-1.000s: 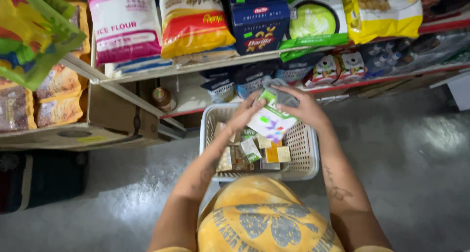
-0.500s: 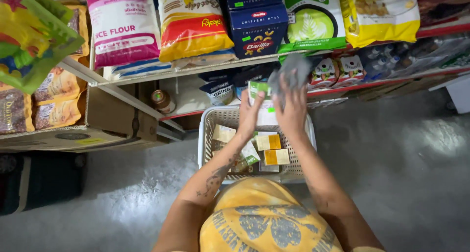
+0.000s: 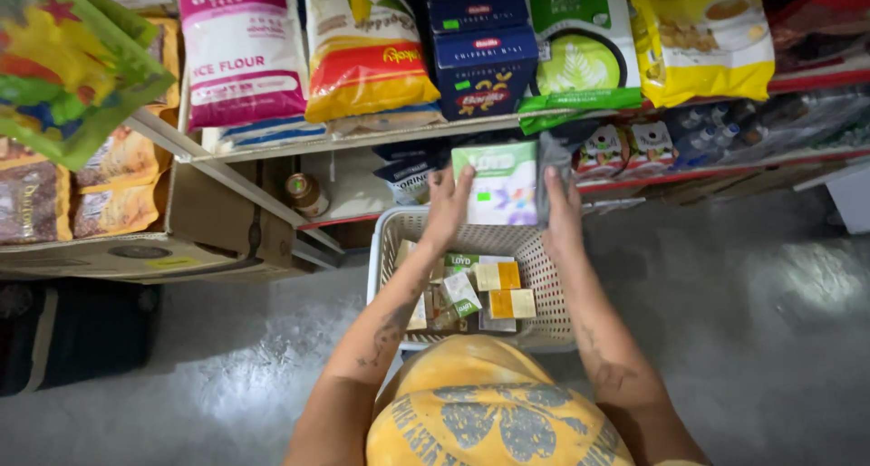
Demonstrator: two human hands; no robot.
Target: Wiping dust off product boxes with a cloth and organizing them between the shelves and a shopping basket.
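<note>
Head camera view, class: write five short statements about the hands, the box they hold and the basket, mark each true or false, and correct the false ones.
1. Both hands hold one box. True: the left hand and right hand grip the white and green box by its sides.
2. The box lies inside the basket. False: it is raised above the white basket, in front of the lower shelf.
3. The basket holds small boxes. True: several small boxes lie in it.
4. The basket is red. False: it is white.
5. A blue box stands on the shelf above. True.
</note>
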